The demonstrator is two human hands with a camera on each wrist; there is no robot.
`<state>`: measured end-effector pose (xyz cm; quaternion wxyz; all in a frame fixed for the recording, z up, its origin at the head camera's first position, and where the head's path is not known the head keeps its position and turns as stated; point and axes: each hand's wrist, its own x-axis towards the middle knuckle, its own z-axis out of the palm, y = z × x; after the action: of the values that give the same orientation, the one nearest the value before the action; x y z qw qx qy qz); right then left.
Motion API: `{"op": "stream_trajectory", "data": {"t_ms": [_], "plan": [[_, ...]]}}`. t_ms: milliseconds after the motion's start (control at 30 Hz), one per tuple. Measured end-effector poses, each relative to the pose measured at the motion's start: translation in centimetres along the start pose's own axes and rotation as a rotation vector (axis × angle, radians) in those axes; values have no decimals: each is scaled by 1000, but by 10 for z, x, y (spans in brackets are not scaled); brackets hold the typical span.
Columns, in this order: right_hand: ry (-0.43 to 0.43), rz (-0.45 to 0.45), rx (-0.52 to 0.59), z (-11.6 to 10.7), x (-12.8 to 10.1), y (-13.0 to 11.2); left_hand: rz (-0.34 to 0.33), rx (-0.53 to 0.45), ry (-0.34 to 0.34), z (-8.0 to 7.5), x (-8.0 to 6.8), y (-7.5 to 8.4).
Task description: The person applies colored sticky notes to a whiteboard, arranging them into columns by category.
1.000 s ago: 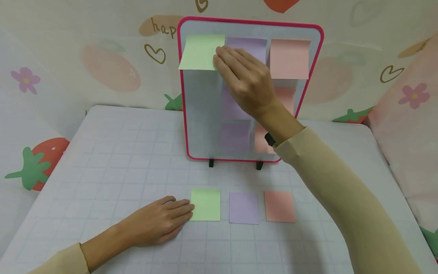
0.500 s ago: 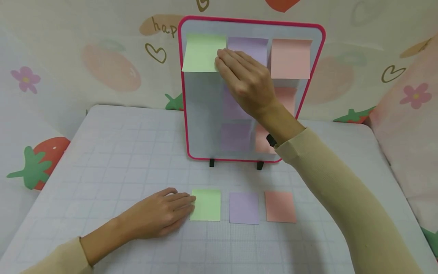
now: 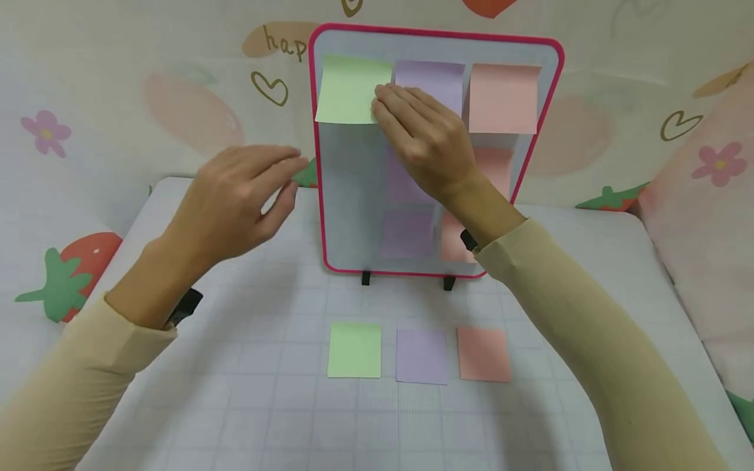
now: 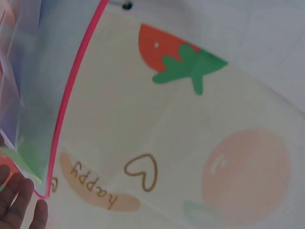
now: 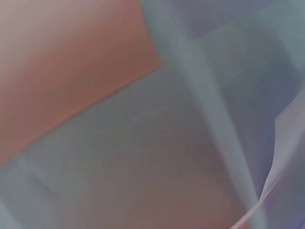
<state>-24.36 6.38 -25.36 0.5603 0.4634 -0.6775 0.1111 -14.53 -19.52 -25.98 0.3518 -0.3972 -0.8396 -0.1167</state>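
Note:
A pink-framed whiteboard (image 3: 353,196) stands upright with sticky notes on it. The green sticky note (image 3: 350,91) hangs at its top left, lower edge standing off the board. My right hand (image 3: 424,140) pinches this note at its lower right; the thumb is hidden behind the fingers. My left hand (image 3: 235,196) is raised in the air left of the board, fingers loosely extended, holding nothing. Its fingers (image 4: 14,195) show at the lower left of the left wrist view. The right wrist view has a pink sticky note (image 5: 86,71) close up, no fingers.
On the table (image 3: 265,418) lie a green note (image 3: 354,350), a purple note (image 3: 421,356) and a pink note (image 3: 483,354) in a row. Purple notes (image 3: 430,78) and pink notes (image 3: 503,98) fill the board's middle and right columns. Black feet (image 3: 366,278) support the board.
My left hand has lifted from beside the green note on the table, rising up and left of the board. The right hand stays at the board's green note, whose free edge has dropped slightly.

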Motion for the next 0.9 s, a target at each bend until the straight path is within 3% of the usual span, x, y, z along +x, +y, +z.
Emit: {"op": "stream_trajectory", "data": {"t_ms": [133,267,600,900], "plan": [[5,4,0,0,-1,1,-43,51,35,0,20,-12],[-9,6,2,-1,-1,1,-80,81,26,3,34,-17],[-24,9,-6,-1,-1,2,-147,128,-126,10,66,-29],[-32,11,-11,-1,-3,3,-151,204,-231,13,74,-33]]}}
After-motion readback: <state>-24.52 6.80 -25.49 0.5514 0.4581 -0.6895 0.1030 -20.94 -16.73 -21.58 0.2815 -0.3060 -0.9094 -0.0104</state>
